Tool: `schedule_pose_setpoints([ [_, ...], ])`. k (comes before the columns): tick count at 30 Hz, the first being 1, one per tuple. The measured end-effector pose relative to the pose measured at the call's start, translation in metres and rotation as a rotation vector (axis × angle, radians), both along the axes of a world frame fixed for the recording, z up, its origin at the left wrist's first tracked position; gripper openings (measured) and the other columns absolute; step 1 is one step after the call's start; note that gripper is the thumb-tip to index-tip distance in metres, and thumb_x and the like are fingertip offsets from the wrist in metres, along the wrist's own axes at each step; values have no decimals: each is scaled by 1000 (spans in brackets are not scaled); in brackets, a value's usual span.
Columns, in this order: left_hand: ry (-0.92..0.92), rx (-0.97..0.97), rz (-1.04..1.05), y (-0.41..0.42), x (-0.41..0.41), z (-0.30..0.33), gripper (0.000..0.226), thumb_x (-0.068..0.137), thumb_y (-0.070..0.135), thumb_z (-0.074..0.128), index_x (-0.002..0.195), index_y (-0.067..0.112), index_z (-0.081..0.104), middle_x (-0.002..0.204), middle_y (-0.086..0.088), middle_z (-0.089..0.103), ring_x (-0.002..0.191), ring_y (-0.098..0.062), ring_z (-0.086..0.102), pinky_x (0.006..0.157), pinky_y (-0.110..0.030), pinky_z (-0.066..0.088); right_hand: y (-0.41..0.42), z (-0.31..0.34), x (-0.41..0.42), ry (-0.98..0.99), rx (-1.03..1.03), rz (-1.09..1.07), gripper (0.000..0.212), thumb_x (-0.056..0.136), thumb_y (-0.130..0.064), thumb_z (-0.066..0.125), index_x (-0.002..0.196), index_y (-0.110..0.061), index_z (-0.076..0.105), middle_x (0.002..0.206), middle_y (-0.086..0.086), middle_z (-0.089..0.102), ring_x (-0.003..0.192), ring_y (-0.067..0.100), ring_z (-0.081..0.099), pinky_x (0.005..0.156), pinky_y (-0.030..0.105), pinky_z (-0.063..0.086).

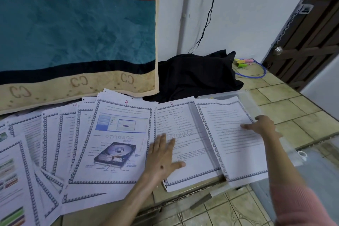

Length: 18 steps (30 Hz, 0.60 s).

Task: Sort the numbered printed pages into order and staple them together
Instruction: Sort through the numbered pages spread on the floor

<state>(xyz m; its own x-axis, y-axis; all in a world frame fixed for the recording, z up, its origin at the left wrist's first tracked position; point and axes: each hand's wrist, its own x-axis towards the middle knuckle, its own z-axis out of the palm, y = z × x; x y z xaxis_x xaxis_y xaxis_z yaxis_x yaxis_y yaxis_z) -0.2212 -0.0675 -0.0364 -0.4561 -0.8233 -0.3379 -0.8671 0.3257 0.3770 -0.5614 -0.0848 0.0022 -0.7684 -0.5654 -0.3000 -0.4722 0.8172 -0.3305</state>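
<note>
Several printed pages with patterned borders lie spread across the tiled floor. A page with a hard-drive picture [113,145], marked 4 in red at its top, lies in the middle. To its right lies a text page with a STORAGE watermark [185,134]; my left hand [162,158] rests flat on it with fingers spread. Further right, my right hand [260,126] holds the right side of another text page [233,134], which overlaps the neighbouring sheet and lies partly on a clear plastic lid [244,95]. No stapler is in view.
A striped teal, red and beige blanket [77,33] hangs behind the pages. A black cloth [196,75] lies against the white wall, with a cable above it. A blue hose ring and coloured pegs [245,64] lie near the brown door [311,38]. More pages [16,170] fan out at left.
</note>
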Motion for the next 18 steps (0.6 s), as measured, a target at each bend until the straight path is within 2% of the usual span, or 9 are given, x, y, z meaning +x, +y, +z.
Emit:
schedule_pose_setpoints([
  [1, 26, 21, -10, -2, 2, -1, 90, 83, 62, 48, 150, 23, 1, 157, -8, -16, 144, -23, -16, 118, -41, -5, 0, 0, -1, 3, -52, 8, 51, 71, -36, 80, 103, -4, 58, 112, 18, 62, 106, 35, 53, 98, 49, 37],
  [3, 137, 29, 8, -4, 4, 0, 86, 84, 58, 51, 150, 22, 7, 158, -4, -10, 146, -19, -11, 119, -38, -2, 2, 10, 2, -71, -220, 52, 26, 79, -24, 74, 77, -4, 57, 81, 16, 62, 80, 29, 53, 70, 34, 44],
  [5, 235, -38, 88, -5, 7, 2, 72, 90, 50, 48, 149, 21, 16, 159, -1, 0, 146, -16, -1, 118, -34, 3, 3, 27, 11, -194, -374, 111, 17, 85, -20, 67, 78, -6, 59, 74, 14, 61, 67, 25, 55, 53, 25, 43],
  [6, 224, -99, 129, -6, 9, 3, 64, 94, 45, 44, 148, 22, 19, 158, 1, 3, 146, -16, 3, 118, -33, 6, 3, 36, 17, -271, -393, 135, 14, 86, -21, 66, 83, -7, 62, 75, 12, 64, 64, 25, 58, 53, 22, 48],
  [7, 173, -151, 160, -9, 12, 4, 57, 97, 40, 40, 148, 23, 20, 158, 1, 5, 146, -18, 5, 117, -35, 8, 0, 41, 23, -334, -381, 151, 15, 86, -22, 65, 89, -7, 63, 77, 12, 66, 67, 26, 62, 61, 26, 54],
  [9, 57, -180, 206, -14, 19, 6, 51, 100, 35, 34, 147, 23, 20, 158, -2, 6, 145, -23, 8, 116, -40, 14, -8, 44, 38, -372, -328, 175, 26, 85, -25, 67, 98, -3, 65, 87, 16, 69, 79, 31, 67, 80, 40, 56],
  [11, 0, -165, 231, -18, 25, 4, 53, 99, 39, 33, 148, 25, 19, 158, -6, 6, 144, -27, 7, 115, -43, 15, -15, 39, 57, -362, -289, 201, 33, 86, -26, 66, 102, 3, 64, 90, 17, 67, 80, 30, 65, 79, 36, 53],
  [15, -48, -193, 256, -20, 35, -2, 54, 96, 43, 37, 146, 37, 18, 158, -9, 2, 144, -30, 3, 115, -46, 10, -16, 14, 111, -309, -172, 319, 22, 87, -23, 64, 97, -3, 64, 100, 15, 63, 87, 29, 58, 59, 29, 43],
  [18, -68, -226, 240, -20, 39, -8, 56, 96, 36, 38, 147, 37, 14, 158, -8, -2, 145, -30, 0, 116, -46, 7, -19, -2, 135, -269, -187, 280, 49, 83, -25, 69, 121, 2, 53, 121, 19, 60, 106, 32, 57, 78, 33, 44],
])
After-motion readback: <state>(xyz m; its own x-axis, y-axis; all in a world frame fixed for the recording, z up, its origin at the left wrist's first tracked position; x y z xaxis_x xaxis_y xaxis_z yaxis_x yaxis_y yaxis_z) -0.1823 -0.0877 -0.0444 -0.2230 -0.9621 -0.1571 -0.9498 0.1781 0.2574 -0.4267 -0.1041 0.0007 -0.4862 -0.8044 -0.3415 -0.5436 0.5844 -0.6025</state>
